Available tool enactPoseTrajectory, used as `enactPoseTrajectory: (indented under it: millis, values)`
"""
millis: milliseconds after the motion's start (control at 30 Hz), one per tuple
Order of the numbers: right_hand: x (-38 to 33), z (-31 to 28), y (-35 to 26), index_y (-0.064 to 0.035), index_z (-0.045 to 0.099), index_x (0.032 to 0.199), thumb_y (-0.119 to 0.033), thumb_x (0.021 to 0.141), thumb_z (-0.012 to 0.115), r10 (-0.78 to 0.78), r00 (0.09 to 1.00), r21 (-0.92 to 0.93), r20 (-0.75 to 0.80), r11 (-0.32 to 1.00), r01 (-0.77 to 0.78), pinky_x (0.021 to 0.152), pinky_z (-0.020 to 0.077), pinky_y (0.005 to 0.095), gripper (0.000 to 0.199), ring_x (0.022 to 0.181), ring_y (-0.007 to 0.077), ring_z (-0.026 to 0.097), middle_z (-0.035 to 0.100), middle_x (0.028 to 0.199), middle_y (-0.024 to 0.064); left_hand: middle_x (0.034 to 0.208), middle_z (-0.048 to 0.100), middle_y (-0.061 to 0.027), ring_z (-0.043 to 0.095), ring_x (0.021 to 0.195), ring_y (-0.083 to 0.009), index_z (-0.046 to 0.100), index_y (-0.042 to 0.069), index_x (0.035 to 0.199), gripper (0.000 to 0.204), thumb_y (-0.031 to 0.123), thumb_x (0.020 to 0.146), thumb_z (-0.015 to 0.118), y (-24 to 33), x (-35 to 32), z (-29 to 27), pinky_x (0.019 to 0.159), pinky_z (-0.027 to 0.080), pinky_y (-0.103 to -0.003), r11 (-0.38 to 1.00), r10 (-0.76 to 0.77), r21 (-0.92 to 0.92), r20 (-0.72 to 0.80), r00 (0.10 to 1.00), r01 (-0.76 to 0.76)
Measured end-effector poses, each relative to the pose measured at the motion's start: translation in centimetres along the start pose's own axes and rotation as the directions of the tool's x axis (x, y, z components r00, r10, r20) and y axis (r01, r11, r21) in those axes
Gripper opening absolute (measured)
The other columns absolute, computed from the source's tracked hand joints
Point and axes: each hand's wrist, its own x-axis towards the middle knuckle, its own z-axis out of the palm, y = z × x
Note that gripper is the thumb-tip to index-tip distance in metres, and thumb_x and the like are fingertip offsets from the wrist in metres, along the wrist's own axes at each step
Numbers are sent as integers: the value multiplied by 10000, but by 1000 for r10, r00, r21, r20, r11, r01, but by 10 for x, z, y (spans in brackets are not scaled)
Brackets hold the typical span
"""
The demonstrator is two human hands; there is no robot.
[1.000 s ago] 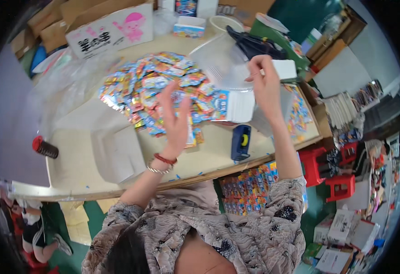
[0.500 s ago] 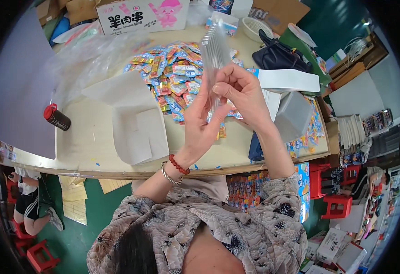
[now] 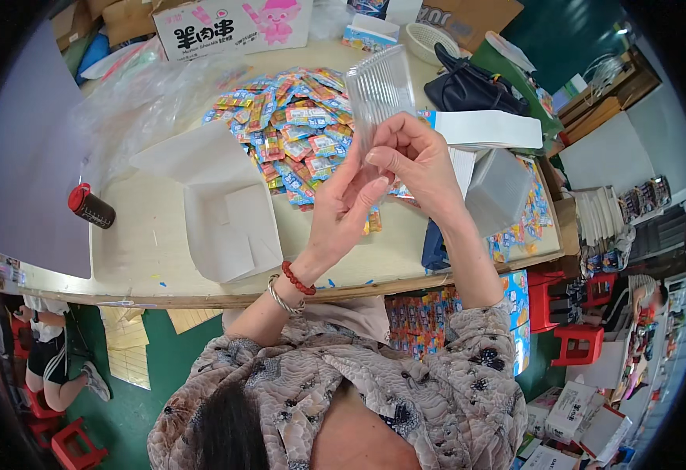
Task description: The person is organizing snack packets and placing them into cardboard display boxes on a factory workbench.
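A ridged clear plastic tray (image 3: pixel 384 86), projecting beyond the fingers, is pinched between closed thumb and forefinger of the right hand (image 3: pixel 424 166) and held loosely in the half-curled left hand (image 3: pixel 341 213); its thin wall could be creased by overtight pinching.

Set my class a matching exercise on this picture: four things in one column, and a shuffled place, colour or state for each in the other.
Column one
1. Clear plastic tray
2. Unprinted white box
3. Bottle
4. Handbag

Column two
A. dark and red-topped
B. near a white basket
C. held by the left hand and right hand
D. standing open

Right pairs: 1-C, 2-D, 3-A, 4-B
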Motion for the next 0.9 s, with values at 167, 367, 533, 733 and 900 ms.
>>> enactPoseTrajectory:
  millis: [167,367,533,733,900]
  values:
    - [-2,-8,8,-46,552,861,-47,836,659,36,999,-23,1,999,-36,511,430,176,110,584,33,527,565,694,-22,1282,530,-108,509,1170,-150,208,-11,1464,570,91,975,484,-8,-1,-1,982,414,-280,1000,-14,-27,7,1000,14]
    - [-8,-11,17,-42,560,871,-79,855,663,42,999,-13,-31,999,-43,507,435,181,111,566,33,524,574,690,-17,1291,525,-80,498,1160,-125,229,-3,1463,545,131,991,466,-27,-8,-4,993,390,-273,993,-72,-89,1,997,72]
    - [-23,8,26,-11,563,904,-88,881,645,-83,976,-361,-199,933,6,518,433,184,114,574,21,535,576,670,-20,1226,571,-95,543,1057,-117,224,12,1470,532,105,991,437,-41,-13,9,926,428,-267,965,-178,-223,-182,967,136]
    - [-47,-5,61,-21,468,903,-75,907,511,-288,953,-851,-94,520,73,578,444,447,69,693,422,572,575,736,219,1372,445,-169,514,1201,-274,73,77,1504,606,-38,951,292,-43,-18,12,951,468,-365,815,-371,487,20,928,315]
    - [-91,-52,39,-47,482,938,-101,906,532,-271,902,-819,-337,558,-138,590,464,376,80,618,265,583,563,719,134,1225,585,-174,648,939,-240,-84,136,1497,664,59,988,335,-58,-33,-33,769,518,-314,934,-306,145,-144,941,326]
